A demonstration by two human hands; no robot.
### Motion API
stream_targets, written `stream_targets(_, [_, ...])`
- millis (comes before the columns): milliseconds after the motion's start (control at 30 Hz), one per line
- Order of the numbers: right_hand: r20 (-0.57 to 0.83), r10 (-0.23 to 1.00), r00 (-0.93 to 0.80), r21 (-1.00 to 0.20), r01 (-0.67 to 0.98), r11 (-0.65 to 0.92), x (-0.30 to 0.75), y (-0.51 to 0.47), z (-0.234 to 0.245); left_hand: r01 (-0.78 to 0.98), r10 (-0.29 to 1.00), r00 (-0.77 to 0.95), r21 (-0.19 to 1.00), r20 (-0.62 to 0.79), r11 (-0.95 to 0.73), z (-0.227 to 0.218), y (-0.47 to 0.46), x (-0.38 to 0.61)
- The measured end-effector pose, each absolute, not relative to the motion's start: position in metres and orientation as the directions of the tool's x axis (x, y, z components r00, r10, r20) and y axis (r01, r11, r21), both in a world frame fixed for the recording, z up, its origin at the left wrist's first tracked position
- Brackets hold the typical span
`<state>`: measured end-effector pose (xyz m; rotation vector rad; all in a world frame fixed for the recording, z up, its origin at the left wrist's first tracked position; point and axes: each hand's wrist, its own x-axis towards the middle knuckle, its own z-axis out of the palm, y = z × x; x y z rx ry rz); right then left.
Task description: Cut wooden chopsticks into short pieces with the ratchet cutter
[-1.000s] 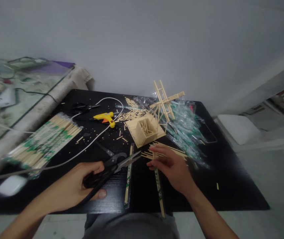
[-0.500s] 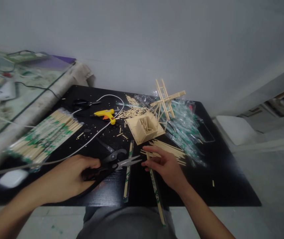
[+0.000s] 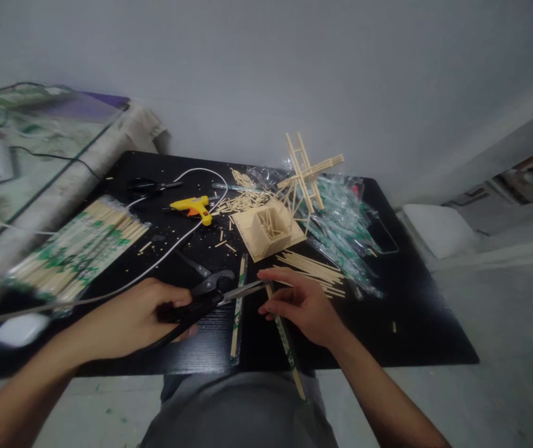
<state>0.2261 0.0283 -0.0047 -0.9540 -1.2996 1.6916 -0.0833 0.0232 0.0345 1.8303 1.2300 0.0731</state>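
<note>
My left hand (image 3: 142, 320) is closed around the black handles of a pair of scissors (image 3: 244, 290). Their blades point right, nearly together, and meet the upper end of a wrapped pair of chopsticks (image 3: 289, 358). My right hand (image 3: 304, 306) pinches that packet near its top between thumb and fingers; its lower end hangs past the table's front edge. Another wrapped pair of chopsticks (image 3: 237, 320) lies on the table under the blades. Just behind the scissors rests a pair of pliers (image 3: 208, 281), partly covered by them and my left hand.
Behind my hands stands a wooden stick model (image 3: 271, 233) with a crossed windmill-like top. Bare sticks (image 3: 313, 270) and torn wrappers (image 3: 341, 230) lie right of it. Leftward are a yellow glue gun (image 3: 194, 207), its white cord, black-handled scissors (image 3: 152, 185) and bundled wrapped chopsticks (image 3: 77, 249).
The scissors' blades have come closer together and now reach the top of the packet in my right hand. The whole view has shifted slightly.
</note>
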Motion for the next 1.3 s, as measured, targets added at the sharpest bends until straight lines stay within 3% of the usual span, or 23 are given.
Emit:
stream_targets(533, [-0.059, 0.915, -0.400, -0.986, -0.120, -0.116, 0.224, 0.025, -0.006, 0.721, 0.769, 0.494, 0.686, -0.406, -0.102, 0.037, 0.025, -0.078])
stream_targets(800, [-0.117, 0.915, -0.386, -0.980, -0.103, -0.169, 0.226, 0.025, -0.006, 0.749, 0.779, 0.468, 0.655, -0.418, -0.099, 0.032, 0.021, -0.090])
stream_targets(1100, [-0.161, 0.936, -0.314, -0.957, -0.181, -0.225, 0.229, 0.028, -0.011, 0.881, 0.925, 0.148, 0.471, -0.349, 0.036, 0.020, 0.002, -0.118])
stream_targets(1300, [-0.151, 0.942, -0.301, -0.955, -0.203, -0.218, 0.225, 0.030, -0.006, 0.966, 0.949, -0.010, 0.244, -0.315, 0.091, 0.011, 0.002, -0.139])
